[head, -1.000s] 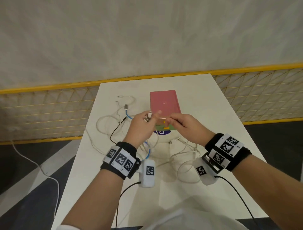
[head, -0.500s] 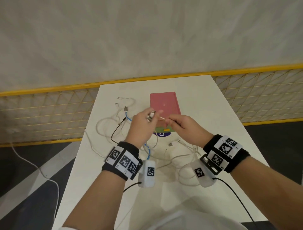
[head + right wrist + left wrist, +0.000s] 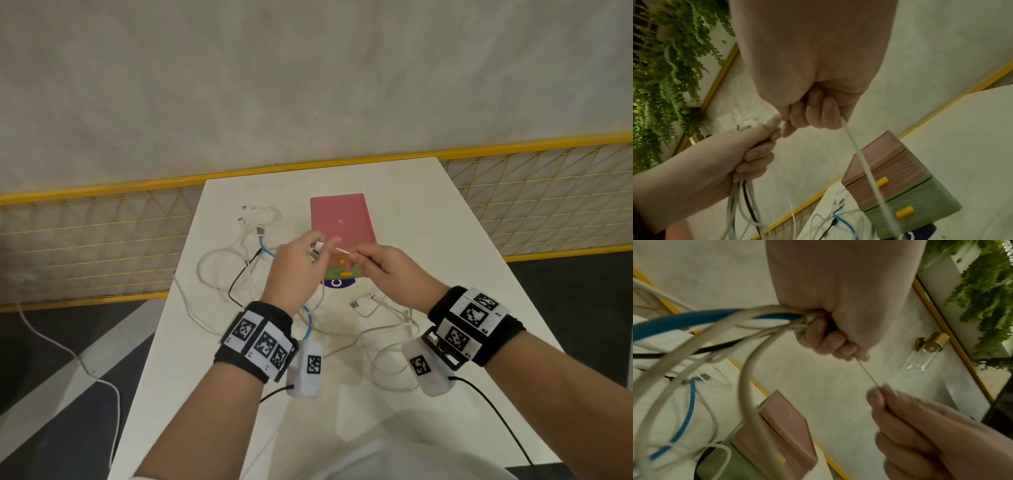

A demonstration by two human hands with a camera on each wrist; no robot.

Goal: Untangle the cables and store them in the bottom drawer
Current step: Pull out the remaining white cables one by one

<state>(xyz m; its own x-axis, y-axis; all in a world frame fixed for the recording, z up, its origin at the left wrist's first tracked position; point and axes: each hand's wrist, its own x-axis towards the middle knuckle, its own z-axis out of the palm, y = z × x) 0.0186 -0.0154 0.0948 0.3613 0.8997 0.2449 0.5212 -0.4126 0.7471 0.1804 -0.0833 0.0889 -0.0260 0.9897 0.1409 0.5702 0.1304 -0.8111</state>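
Cables (image 3: 239, 260) lie tangled on the table (image 3: 445, 240) before the drawer unit (image 3: 339, 219); left hand (image 3: 294, 270) clutches a bundle while right hand (image 3: 383, 270) pinches one white strand (image 3: 342, 251), untangling under way; next, draw it free

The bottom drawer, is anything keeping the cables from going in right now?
Yes. The green bottom drawer looks closed, so it must be opened first. The left hand grips the bundled cables; the right hand pinches one white cable.
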